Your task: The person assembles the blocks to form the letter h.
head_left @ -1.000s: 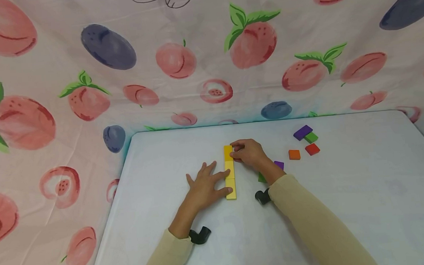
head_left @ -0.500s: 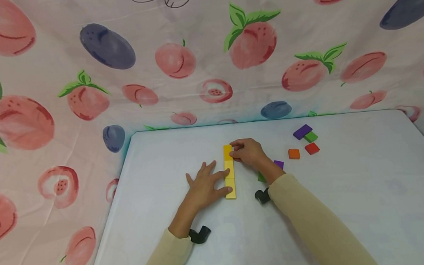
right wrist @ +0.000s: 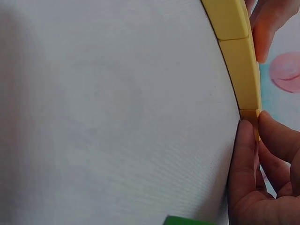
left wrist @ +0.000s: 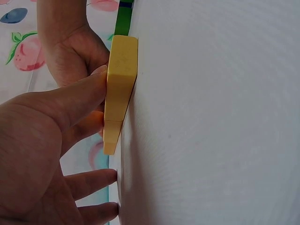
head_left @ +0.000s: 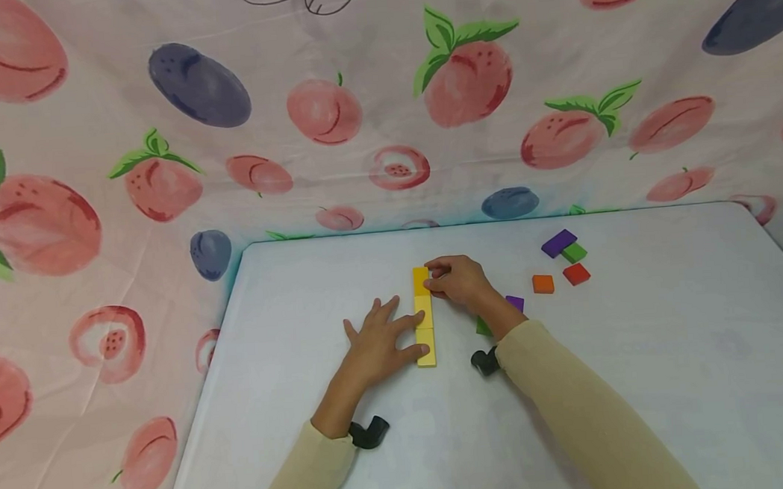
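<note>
Three yellow blocks lie end to end in a straight row on the white table. My left hand has its fingers spread. Its thumb rests on the near yellow block and its index finger touches the middle yellow block; the other fingertips reach the table in the left wrist view. With curled fingers, my right hand pinches the far yellow block, which is slightly deeper in colour. In the right wrist view, the right fingers partly cover that block's end.
Beyond the right hand lie an orange block, a red block, a purple block and a green block. Another purple block and green block are partly hidden by the right wrist. Fruit-print cloth borders the table.
</note>
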{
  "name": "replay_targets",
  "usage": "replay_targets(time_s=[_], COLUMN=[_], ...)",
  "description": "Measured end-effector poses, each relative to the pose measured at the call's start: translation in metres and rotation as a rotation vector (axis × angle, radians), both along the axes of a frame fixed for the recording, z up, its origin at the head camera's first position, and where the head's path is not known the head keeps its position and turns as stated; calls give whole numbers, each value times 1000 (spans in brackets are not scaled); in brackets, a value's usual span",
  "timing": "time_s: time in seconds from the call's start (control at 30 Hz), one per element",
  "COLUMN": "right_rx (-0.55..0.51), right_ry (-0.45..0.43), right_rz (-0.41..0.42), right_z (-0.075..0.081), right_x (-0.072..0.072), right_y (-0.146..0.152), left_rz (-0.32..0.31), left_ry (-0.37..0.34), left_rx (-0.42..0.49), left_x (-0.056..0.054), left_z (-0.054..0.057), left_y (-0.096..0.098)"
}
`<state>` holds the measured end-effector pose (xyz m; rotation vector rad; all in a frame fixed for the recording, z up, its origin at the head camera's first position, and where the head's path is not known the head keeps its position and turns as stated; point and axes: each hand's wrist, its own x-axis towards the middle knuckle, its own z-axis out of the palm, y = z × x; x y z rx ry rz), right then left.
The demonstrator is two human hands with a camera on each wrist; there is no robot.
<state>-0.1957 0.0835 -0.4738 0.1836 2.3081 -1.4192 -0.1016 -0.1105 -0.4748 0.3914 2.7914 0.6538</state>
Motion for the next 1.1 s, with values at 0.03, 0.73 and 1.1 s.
replay_targets(time_s=[0.03,0.73,1.1], right_rx=[1,-88,83], right_ry=[-2,-76,-18], right_rz=[0,107,175], right_z=[0,4,18], right_x=[0,-4,1], right_y=[0,18,49], left_rz=[0,-9,-4], left_ry=[0,-4,-10], left_rx=[-1,13,15], left_x=[0,-1,-1], left_z=[0,-2,-2], left_y=[0,-1,-2])
